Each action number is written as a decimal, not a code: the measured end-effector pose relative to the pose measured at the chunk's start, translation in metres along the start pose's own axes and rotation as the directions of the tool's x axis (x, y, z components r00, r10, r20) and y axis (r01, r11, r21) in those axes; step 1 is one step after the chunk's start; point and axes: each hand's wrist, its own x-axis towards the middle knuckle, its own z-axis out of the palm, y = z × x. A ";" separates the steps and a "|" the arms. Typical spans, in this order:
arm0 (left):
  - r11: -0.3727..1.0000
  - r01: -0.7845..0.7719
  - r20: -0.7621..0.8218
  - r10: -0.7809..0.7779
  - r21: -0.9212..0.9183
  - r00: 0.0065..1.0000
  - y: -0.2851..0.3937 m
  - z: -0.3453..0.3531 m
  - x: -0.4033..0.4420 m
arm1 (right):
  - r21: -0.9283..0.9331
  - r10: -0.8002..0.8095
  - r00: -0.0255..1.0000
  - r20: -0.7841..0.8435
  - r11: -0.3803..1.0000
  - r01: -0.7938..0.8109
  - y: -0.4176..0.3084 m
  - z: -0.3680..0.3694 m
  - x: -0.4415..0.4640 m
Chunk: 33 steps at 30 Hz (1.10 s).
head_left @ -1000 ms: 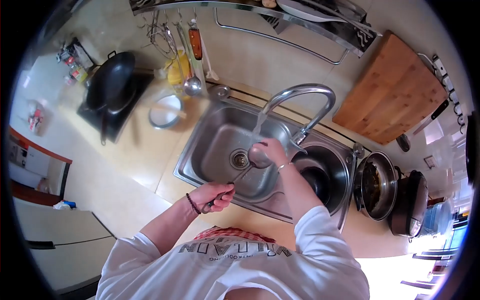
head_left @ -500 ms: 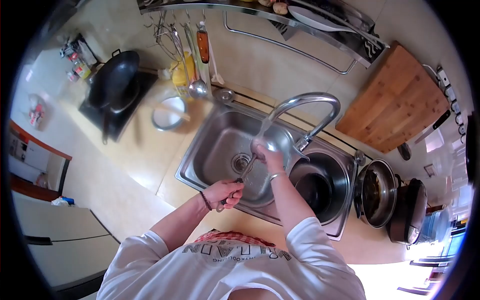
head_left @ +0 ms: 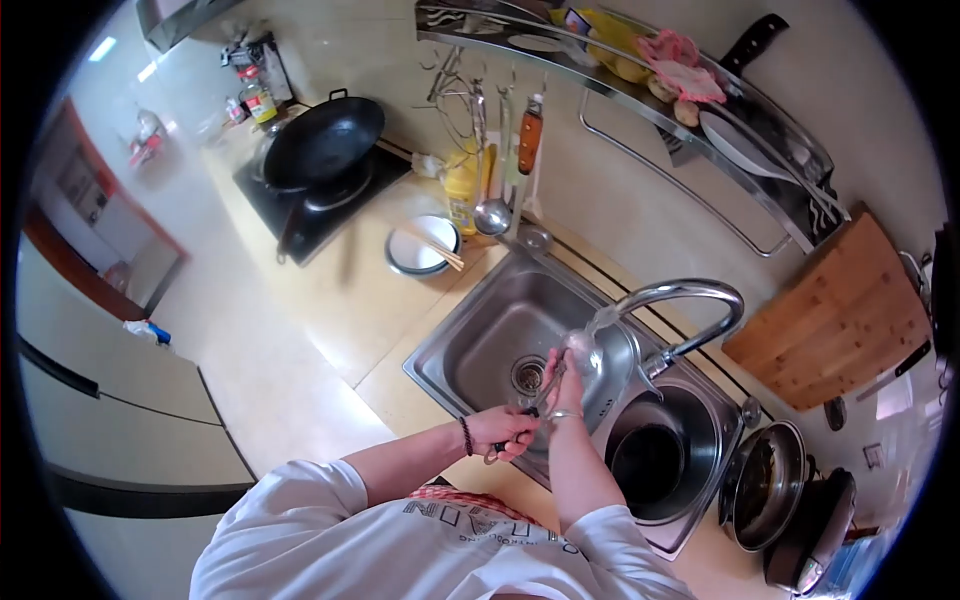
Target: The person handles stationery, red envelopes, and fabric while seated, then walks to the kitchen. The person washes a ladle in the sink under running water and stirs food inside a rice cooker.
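My left hand (head_left: 503, 431) is closed round the dark handle of a metal ladle, near the front edge of the sink (head_left: 460, 333). The ladle's bowl (head_left: 580, 350) is under water running from the curved faucet (head_left: 700, 290). Against the ladle's head end, my right hand (head_left: 563, 385) is closed, its fingers at the neck and bowl. Both hands touch the ladle. Below them is the drain (head_left: 528, 376). Whether my right hand holds anything besides the ladle is hidden.
Right of the basin sits a dark pot (head_left: 648, 465), with a steel pan (head_left: 765, 485) beyond. A cutting board (head_left: 835, 310) leans on the wall. Left are a white bowl with chopsticks (head_left: 415, 248) and a wok (head_left: 325, 140) on the stove. A rack (head_left: 640, 85) hangs above.
The view has swung left, so the sink now appears lower and farther right. My right hand has moved from the outside of the ladle's bowl to around its neck, under the stream.
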 end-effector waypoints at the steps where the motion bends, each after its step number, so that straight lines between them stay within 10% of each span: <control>1: 0.998 -0.022 -0.022 0.023 0.053 0.999 -0.002 -0.002 -0.002 | -0.018 0.089 0.995 0.043 0.996 -0.088 -0.004 -0.007 0.006; 5: 0.995 0.030 -0.053 -0.026 0.095 0.998 0.006 -0.020 -0.020 | -0.641 -0.167 0.977 -0.134 0.766 0.043 -0.044 0.014 -0.025; 6: 0.991 0.078 -0.061 -0.072 0.105 0.996 0.006 -0.022 -0.025 | -0.901 -0.333 0.932 0.146 0.345 0.264 -0.058 0.013 -0.024; 7: 0.990 0.077 -0.062 -0.070 0.114 0.996 0.004 -0.025 -0.026 | -0.890 -0.335 0.824 0.456 -0.170 0.423 -0.066 0.010 -0.023; 13: 0.993 0.112 0.058 -0.114 0.039 0.992 0.004 -0.019 -0.036 | -0.632 0.015 0.735 0.678 -0.499 0.593 -0.090 0.049 -0.036; 20: 0.996 0.029 0.053 -0.024 -0.089 0.998 -0.004 -0.009 -0.028 | -0.843 -0.298 0.791 0.534 -0.109 0.527 -0.066 0.018 -0.022; 21: 0.996 0.017 0.066 -0.011 -0.087 0.998 -0.009 -0.010 -0.024 | -0.837 -0.460 0.836 0.299 0.293 0.461 -0.052 0.012 -0.019; 22: 0.996 0.005 0.081 0.002 -0.084 0.997 -0.013 -0.011 -0.019 | -0.654 -0.502 0.865 0.013 0.650 0.387 -0.038 0.006 -0.016; 24: 0.997 -0.010 0.094 0.018 -0.079 0.995 -0.017 -0.008 -0.011 | -0.500 -0.517 0.855 -0.048 0.753 0.428 -0.016 0.016 -0.022; 26: 0.998 -0.043 0.018 0.043 0.038 0.999 -0.015 0.000 -0.010 | 0.014 -0.125 0.988 -0.085 0.992 0.127 -0.005 0.024 -0.024; 31: 0.972 -0.076 -0.083 0.097 0.224 0.992 -0.011 -0.001 -0.010 | 0.157 0.206 0.965 0.160 0.960 -0.231 -0.009 0.016 -0.017; 33: 0.926 -0.089 -0.175 0.163 0.366 0.971 -0.007 -0.009 -0.010 | -0.380 0.247 0.961 -0.126 0.883 -0.277 -0.016 0.048 -0.056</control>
